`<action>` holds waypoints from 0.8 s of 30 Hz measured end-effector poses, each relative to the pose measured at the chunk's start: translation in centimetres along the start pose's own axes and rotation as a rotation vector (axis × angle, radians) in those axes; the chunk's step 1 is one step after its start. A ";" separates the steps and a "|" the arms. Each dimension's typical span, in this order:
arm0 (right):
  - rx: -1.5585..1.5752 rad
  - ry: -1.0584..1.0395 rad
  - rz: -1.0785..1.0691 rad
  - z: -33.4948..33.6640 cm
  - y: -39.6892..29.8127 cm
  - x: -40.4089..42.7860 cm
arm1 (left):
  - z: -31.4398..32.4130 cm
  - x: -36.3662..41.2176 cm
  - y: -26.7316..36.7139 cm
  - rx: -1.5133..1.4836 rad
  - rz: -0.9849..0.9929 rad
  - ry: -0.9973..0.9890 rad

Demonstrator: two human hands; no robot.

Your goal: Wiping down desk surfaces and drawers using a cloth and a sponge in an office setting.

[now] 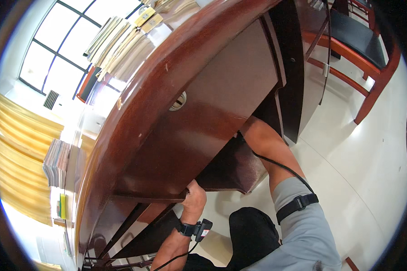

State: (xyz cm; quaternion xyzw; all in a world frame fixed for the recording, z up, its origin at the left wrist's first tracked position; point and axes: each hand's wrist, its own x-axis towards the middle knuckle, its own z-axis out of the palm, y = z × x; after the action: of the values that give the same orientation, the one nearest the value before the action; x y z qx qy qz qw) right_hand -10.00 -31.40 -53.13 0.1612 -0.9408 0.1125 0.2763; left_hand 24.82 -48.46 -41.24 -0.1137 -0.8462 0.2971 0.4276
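Note:
A dark reddish-brown wooden drawer with a round metal lock lies before me, under the rounded edge of a desk. My left hand grips the lower corner of the drawer's front panel; its fingers curl behind the wood and are mostly hidden. The right forearm reaches into the dark opening below and behind the panel, so my right hand is out of view. What it touches cannot be seen. A dark wooden panel shows inside that opening, between the two arms.
Stacked papers and folders and a power strip rest on the desktop. A pile of booklets stands farther left. At the right are a wooden chair with a black seat and a hanging black cable above the pale tiled floor.

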 end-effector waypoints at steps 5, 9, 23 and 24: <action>-0.022 0.013 0.073 8.9 -1.1 -3.2 | -1.1 0.9 -0.4 -0.138 -0.005 -0.005; -0.104 0.110 0.119 15.8 1.2 -8.3 | 0.7 -1.6 0.2 -0.069 0.001 -0.079; -0.122 -0.091 -0.219 -9.2 1.9 -9.8 | 2.0 0.1 0.9 -0.353 -0.234 0.035; 0.034 0.078 -0.247 -11.8 2.3 -9.6 | 2.4 0.2 1.3 -0.547 -0.336 0.099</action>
State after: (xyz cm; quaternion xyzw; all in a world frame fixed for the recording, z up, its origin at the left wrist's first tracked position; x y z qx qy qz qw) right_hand 2.49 -23.42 -49.09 0.2760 -0.9002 0.0997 0.3217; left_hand 22.75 -48.29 -43.01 -0.0972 -0.8797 -0.0219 0.4650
